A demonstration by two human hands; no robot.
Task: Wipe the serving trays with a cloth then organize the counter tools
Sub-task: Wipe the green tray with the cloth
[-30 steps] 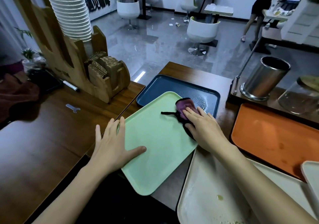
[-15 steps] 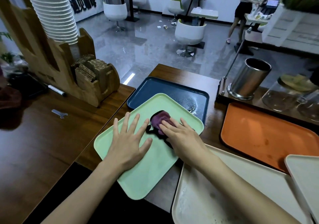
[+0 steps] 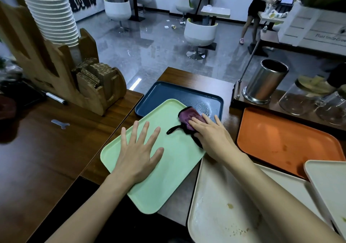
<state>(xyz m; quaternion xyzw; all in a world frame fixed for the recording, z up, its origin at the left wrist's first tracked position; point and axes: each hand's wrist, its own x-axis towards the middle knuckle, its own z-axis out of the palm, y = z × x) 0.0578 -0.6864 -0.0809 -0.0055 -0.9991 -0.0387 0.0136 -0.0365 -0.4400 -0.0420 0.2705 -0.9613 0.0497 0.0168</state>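
Wiping the green tray [image 3: 174, 177].
Both lie flat: left hand [image 3: 136, 158] braces, right hand [image 3: 211, 137] presses the cloth [image 3: 185, 118] at the far corner, bare tray between them.

This is a café or similar self-service eatery. On its dark wooden counter [image 3: 46, 158], a tall stack of white disposable bowls [image 3: 50, 12] and brown cardboard cup sleeves [image 3: 91, 76] sit in a light wooden holder [image 3: 46, 70], near a pale green plastic serving tray [image 3: 168, 177], a dark blue tray [image 3: 168, 92] and an orange tray [image 3: 280, 136]. Beyond lie a glossy grey floor [image 3: 149, 51], white tub chairs [image 3: 200, 34] and small tables [image 3: 215, 11].
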